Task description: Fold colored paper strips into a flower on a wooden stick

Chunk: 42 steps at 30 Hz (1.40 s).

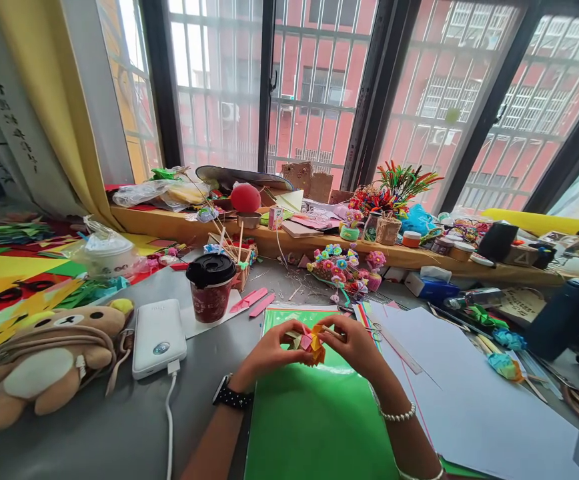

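Note:
My left hand (268, 351) and my right hand (354, 342) meet over a green sheet (314, 420) on the grey table. Between their fingertips they pinch a small folded paper piece (310, 343) in yellow, pink and orange. Both hands are closed on it, left from the left side, right from the right. A black watch sits on my left wrist and a bead bracelet on my right wrist.
A lidded coffee cup (212, 287), a white power bank (159, 337) with cable and a plush bear (44, 357) lie to the left. White sheets (469, 400) and a ruler lie to the right. Paper flowers (342, 267) and craft clutter fill the window ledge behind.

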### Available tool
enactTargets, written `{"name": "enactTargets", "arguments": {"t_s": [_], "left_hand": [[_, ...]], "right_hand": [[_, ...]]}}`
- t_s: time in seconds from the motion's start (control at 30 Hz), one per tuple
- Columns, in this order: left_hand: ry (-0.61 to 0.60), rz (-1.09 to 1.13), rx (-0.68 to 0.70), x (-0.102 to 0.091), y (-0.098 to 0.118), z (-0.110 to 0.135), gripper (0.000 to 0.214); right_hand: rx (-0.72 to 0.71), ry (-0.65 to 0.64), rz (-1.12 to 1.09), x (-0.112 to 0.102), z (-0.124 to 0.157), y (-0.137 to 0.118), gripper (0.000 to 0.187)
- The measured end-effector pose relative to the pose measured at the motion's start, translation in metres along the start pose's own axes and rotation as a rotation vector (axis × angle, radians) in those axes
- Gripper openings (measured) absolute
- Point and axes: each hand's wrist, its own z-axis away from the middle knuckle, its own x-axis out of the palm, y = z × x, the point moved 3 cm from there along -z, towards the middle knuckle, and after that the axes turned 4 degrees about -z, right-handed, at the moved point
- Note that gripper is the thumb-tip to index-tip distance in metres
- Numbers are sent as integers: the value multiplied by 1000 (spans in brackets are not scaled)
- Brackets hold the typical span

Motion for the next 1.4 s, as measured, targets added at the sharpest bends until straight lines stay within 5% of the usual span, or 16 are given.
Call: {"name": "enactTargets", "arguments": {"t_s": [0.23, 0.5, 0.77, 1.4], "left_hand": [[88, -28, 3, -4, -2, 1, 53], [126, -15, 5, -3, -3, 1, 50], [74, 66, 34, 0, -1, 5, 40], [124, -229, 166, 0, 11, 7, 35]], "right_hand": [[6, 49, 48, 4, -1, -4, 16], [42, 127, 28, 6, -2, -7, 15], [38, 38, -20, 3, -1, -2, 28], [63, 46, 42, 4, -2, -1, 22]]}}
